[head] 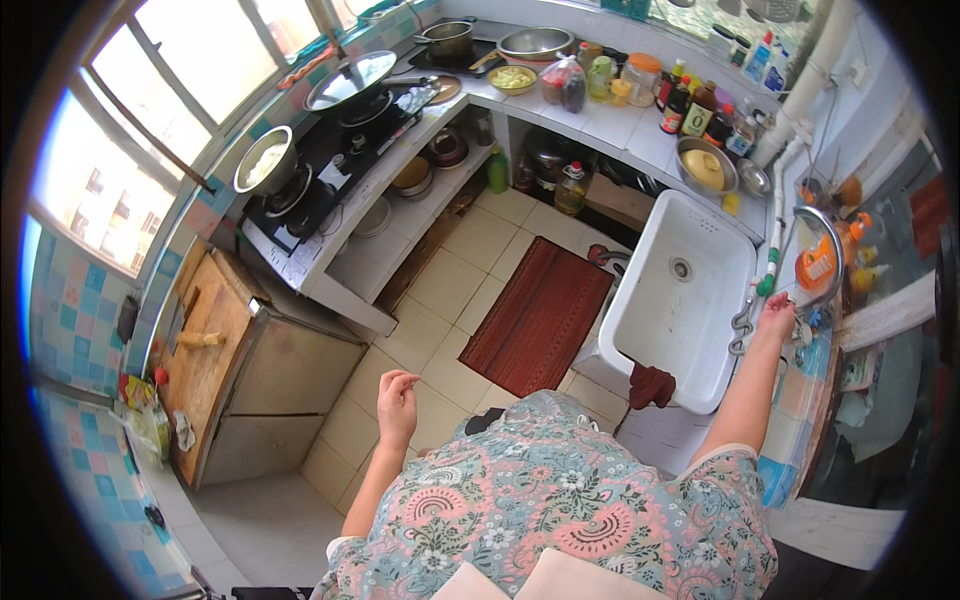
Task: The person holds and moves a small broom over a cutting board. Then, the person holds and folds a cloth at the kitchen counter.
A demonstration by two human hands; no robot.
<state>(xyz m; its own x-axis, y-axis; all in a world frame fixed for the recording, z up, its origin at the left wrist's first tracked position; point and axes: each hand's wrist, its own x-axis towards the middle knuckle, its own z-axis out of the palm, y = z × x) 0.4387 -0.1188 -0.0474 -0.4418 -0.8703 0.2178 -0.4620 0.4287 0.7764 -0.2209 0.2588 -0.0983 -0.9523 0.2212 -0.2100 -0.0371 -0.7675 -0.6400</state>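
My right hand (777, 321) reaches over the sink's right rim, its fingers curled close by the base of a curved metal faucet (832, 255). Whether they grip a tap handle there is hidden. Below lies the white ceramic sink (652, 300), with no water standing in it and its drain (680, 268) in sight. A dark red cloth (651, 385) hangs over the sink's near edge. My left hand (397, 409) hovers at waist height above the tiled floor, loosely bent, with nothing visible in it.
On the left counter, a gas stove (330, 169) carries a lidded wok (349, 82) and a bowl of white food (262, 166). Bottles (697, 109) crowd the back counter beside a metal basin (705, 166). A red mat (540, 315) covers floor tiles; a wood-topped cabinet (274, 375) stands left.
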